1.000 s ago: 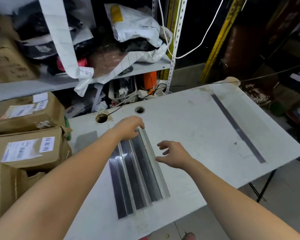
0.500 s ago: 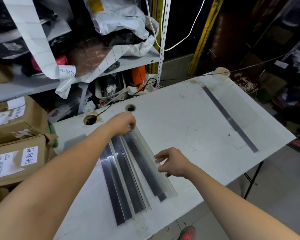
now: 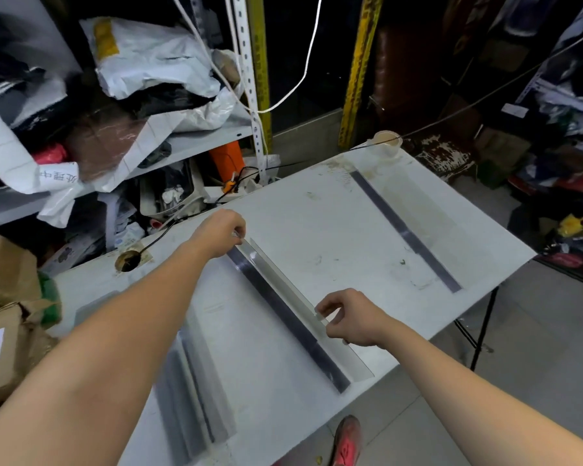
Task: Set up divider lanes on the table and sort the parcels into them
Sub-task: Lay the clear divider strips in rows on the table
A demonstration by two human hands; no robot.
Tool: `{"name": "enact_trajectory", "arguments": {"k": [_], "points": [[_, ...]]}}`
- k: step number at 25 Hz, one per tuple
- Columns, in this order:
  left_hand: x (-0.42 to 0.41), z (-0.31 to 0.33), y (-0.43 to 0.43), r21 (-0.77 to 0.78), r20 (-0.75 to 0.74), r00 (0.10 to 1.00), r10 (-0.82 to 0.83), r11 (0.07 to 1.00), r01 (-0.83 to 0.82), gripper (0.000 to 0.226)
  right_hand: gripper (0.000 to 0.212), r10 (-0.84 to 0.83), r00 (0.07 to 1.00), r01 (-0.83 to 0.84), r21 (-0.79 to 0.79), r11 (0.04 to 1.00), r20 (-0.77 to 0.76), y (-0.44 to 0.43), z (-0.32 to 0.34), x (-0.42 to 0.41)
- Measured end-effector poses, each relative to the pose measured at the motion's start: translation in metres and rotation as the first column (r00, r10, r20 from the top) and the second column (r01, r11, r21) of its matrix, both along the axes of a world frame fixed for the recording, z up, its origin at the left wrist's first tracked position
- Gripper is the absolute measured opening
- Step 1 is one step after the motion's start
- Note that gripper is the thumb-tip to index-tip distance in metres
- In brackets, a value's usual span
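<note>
Closest to me, under the near edge of the table [image 3: 317, 230], I see one red shoe [image 3: 345, 438] on the floor. On the table at the near left corner lies a divider stack [image 3: 192, 391]. It is blurred, so I can say only that it is at least two strips, packed side by side.

In the middle of the table is the middle divider [image 3: 280, 307], a long clear plastic angle with one dark strip along its base and a transparent upright wall on the right side. It runs from the near edge toward the far edge. I cannot tell if its base touches the table.

My right hand [image 3: 354, 319] pinches the top of the clear wall near the near end, fingers curled. My left hand [image 3: 221, 235] pinches the far end of the same piece, fingers also curled tight.

Along the right edge lies the right divider [image 3: 408, 237], of the same kind, one dark strip with a clear wall, well apart from the middle one and about parallel to it. So I count three places with dividers.

Off the left edge stand two cardboard parcels [image 3: 0, 358], one with a white label. Near the far left corner is one cable hole [image 3: 128, 260] with a black wire. At the far right corner sits one tape roll [image 3: 386, 141]. Behind, a shelf [image 3: 196, 146] holds white mailer bags [image 3: 148, 55].
</note>
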State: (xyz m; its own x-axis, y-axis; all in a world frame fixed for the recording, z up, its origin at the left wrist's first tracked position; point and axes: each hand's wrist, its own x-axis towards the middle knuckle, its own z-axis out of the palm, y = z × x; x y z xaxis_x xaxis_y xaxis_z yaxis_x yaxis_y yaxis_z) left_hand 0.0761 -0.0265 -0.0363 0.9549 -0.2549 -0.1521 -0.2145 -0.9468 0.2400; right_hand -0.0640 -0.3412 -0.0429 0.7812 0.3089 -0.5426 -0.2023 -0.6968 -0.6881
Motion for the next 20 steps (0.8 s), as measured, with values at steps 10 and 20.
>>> {"name": "enact_trajectory", "arguments": {"k": [10, 20], "points": [[0.079, 0.006, -0.127, 0.035, 0.025, 0.999, -0.026, 0.999, 0.025, 0.006, 0.033, 0.004, 0.999, -0.003, -0.045, 0.999, 0.037, -0.137, -0.002, 0.035], [0.151, -0.007, -0.171, 0.013, 0.036, 0.991, -0.131, 0.991, 0.131, 0.009, 0.038, -0.102, 0.992, 0.108, -0.074, 0.991, 0.073, -0.154, -0.016, 0.060]]}}
